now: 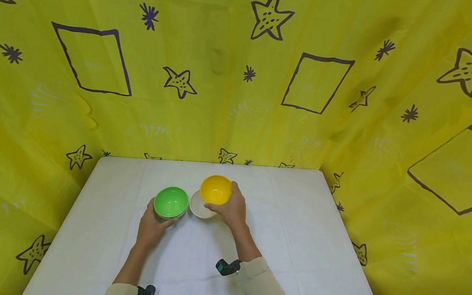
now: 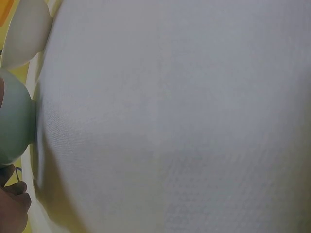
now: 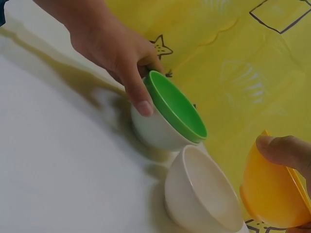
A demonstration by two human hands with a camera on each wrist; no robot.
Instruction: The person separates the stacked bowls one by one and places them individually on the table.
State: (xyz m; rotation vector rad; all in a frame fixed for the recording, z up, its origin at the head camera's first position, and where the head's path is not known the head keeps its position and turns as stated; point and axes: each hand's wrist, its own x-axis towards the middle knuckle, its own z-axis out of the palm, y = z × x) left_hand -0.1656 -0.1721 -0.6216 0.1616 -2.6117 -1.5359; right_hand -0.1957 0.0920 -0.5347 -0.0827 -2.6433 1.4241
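A green bowl (image 1: 171, 202) with a pale outside sits on the white table (image 1: 295, 243), and my left hand (image 1: 153, 224) grips its near rim (image 3: 160, 104), thumb on the outer wall. In the left wrist view its pale wall (image 2: 14, 121) shows at the left edge. My right hand (image 1: 229, 209) holds a yellow bowl (image 1: 215, 189) lifted just above and behind a white bowl (image 1: 199, 206). In the right wrist view the yellow bowl (image 3: 269, 194) hangs right of the empty white bowl (image 3: 201, 191), which stands against the green one.
Yellow cloth (image 1: 241, 74) printed with stars and squares walls the table on the back and both sides. Small dark cameras are strapped to my wrists (image 1: 227, 267).
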